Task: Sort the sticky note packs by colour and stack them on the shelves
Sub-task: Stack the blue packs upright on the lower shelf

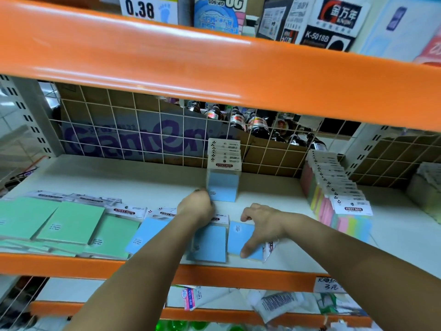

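white shelf point(143, 177): our left hand point(195, 206) grips the upright blue stack point(223, 187), right hand point(260, 226) pinches a flat blue pack point(236, 240) (we should steady the stack, headers aligned).

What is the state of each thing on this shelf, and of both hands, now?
upright blue stack: standing, held at its lower corner.
left hand: grips that stack.
right hand: thumb on flat blue pack; grip unclear.
green packs: lying flat.
multicolour packs: standing in row.
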{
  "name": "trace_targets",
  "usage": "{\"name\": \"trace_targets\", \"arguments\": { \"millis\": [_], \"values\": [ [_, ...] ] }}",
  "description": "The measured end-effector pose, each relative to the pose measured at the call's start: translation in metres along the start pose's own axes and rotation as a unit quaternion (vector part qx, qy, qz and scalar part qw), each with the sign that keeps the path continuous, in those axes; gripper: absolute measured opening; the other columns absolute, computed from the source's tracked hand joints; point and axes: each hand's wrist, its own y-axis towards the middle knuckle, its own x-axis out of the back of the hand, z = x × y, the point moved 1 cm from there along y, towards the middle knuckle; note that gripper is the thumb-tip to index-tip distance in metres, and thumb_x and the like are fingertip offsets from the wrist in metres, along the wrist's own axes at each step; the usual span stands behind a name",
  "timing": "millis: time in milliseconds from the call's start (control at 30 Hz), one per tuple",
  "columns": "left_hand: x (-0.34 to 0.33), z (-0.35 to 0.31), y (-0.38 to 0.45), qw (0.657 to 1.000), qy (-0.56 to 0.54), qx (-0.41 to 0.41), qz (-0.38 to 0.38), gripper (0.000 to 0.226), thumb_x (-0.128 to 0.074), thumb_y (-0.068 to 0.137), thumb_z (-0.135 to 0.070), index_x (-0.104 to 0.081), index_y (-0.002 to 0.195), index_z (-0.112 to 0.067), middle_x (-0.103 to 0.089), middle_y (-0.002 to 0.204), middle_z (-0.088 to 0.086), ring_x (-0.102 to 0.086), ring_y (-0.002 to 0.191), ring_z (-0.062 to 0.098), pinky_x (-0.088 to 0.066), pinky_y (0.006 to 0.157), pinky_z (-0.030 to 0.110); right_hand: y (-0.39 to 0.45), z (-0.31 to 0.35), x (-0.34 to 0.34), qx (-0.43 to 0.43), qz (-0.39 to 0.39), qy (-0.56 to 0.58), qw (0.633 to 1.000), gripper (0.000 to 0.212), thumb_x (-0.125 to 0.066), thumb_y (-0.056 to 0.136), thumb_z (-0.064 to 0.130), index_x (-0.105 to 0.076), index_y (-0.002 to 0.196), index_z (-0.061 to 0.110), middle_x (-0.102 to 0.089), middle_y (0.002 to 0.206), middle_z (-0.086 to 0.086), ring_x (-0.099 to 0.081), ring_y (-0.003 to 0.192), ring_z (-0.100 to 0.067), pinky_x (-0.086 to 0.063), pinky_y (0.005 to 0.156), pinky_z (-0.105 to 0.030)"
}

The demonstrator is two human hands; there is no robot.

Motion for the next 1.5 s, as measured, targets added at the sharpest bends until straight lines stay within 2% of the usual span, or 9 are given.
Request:
{"name": "trace_targets", "arguments": {
  "millis": [200,467,700,833,933,1033,1133,1267,1500],
  "values": [
    [-0.005,-0.011,-0.031,0.993,0.065,-0.081,-0.051,0.039,-0.04,0.094,-0.028,-0.041,0.129,-0.01,-0.045,0.129,0.01,-0.044,0.118,0.028,-0.036,0.097,0.037,-0.007,0.012,-0.006,0.015,-0.004,-0.12,0.993,0.097,-0.084,0.056,0.059,-0.041,0.134,0.019,-0.041,0.125,0.001,-0.042,0.118,-0.02,-0.044,0.098,-0.04],
    [-0.006,-0.031,-0.047,0.989,0.021,-0.118,0.081,0.046,-0.048,0.092,-0.035,-0.045,0.132,-0.012,-0.047,0.136,0.008,-0.044,0.124,0.027,-0.038,0.102,0.04,-0.008,0.014,-0.012,0.031,-0.064,-0.167,0.983,0.072,-0.077,0.066,0.036,-0.044,0.128,0.017,-0.045,0.121,-0.002,-0.045,0.114,-0.022,-0.044,0.092,-0.036],
    [0.003,-0.037,-0.048,0.981,-0.079,-0.098,0.148,0.032,-0.056,0.085,-0.023,-0.06,0.115,-0.012,-0.062,0.114,0.007,-0.056,0.108,0.026,-0.046,0.092,0.037,-0.026,0.017,0.003,0.072,-0.106,-0.226,0.966,0.071,-0.076,0.069,0.031,-0.04,0.13,0.02,-0.042,0.12,0.0,-0.042,0.114,-0.02,-0.039,0.09,-0.036],
    [0.007,-0.038,-0.046,0.969,-0.185,-0.055,0.157,0.027,-0.062,0.085,-0.015,-0.062,0.111,-0.01,-0.06,0.102,0.005,-0.054,0.09,0.02,-0.041,0.071,0.025,-0.032,0.018,0.009,0.113,-0.141,-0.265,0.947,0.071,-0.074,0.073,0.03,-0.037,0.133,0.023,-0.042,0.127,0.002,-0.038,0.119,-0.02,-0.034,0.092,-0.037],
    [0.01,-0.034,-0.045,0.95,-0.262,-0.02,0.166,0.002,-0.063,0.085,-0.01,-0.061,0.086,-0.01,-0.057,0.085,0.006,-0.051,0.076,0.019,-0.037,0.061,0.025,-0.03,0.017,0.011,0.13,-0.165,-0.276,0.938,0.072,-0.07,0.076,0.03,-0.033,0.138,0.027,-0.041,0.133,0.004,-0.033,0.129,-0.02,-0.03,0.102,-0.037],
    [0.009,-0.028,-0.043,0.93,-0.326,0.008,0.168,0.021,-0.061,0.086,-0.006,-0.049,0.07,-0.014,-0.051,0.072,0.006,-0.045,0.064,0.019,-0.033,0.059,0.025,-0.03,0.019,0.013,0.134,-0.177,-0.284,0.933,0.073,-0.066,0.082,0.025,-0.027,0.144,0.028,-0.035,0.144,0.004,-0.02,0.143,-0.019,-0.021,0.114,-0.038],
    [0.01,-0.022,-0.043,0.922,-0.353,0.033,0.152,0.023,-0.059,0.087,-0.005,-0.044,0.074,-0.016,-0.049,0.071,0.003,-0.044,0.061,0.016,-0.033,0.054,0.024,-0.027,0.02,0.016,0.129,-0.184,-0.24,0.944,0.078,-0.065,0.081,0.021,-0.024,0.147,0.024,-0.028,0.153,0.004,-0.012,0.148,-0.016,-0.016,0.119,-0.038],
    [0.012,-0.015,-0.038,0.913,-0.386,0.055,0.117,0.022,-0.058,0.088,-0.005,-0.04,0.08,-0.015,-0.05,0.072,0.004,-0.043,0.059,0.016,-0.033,0.052,0.025,-0.022,0.016,0.024,0.051,-0.295,-0.058,0.952,0.056,-0.063,0.075,0.031,-0.045,0.127,0.019,-0.051,0.127,-0.001,-0.048,0.12,-0.022,-0.042,0.093,-0.032],
    [0.009,-0.008,-0.028,0.887,-0.45,0.069,0.082,0.018,-0.06,0.085,-0.008,-0.045,0.082,-0.017,-0.061,0.093,0.016,-0.052,0.078,0.024,-0.043,0.071,0.034,0.002,0.019,0.008,-0.094,-0.187,0.304,0.929,0.029,-0.067,0.084,0.026,-0.048,0.1,0.012,-0.062,0.098,-0.01,-0.063,0.083,-0.024,-0.048,0.06,-0.029]
  ]
}}
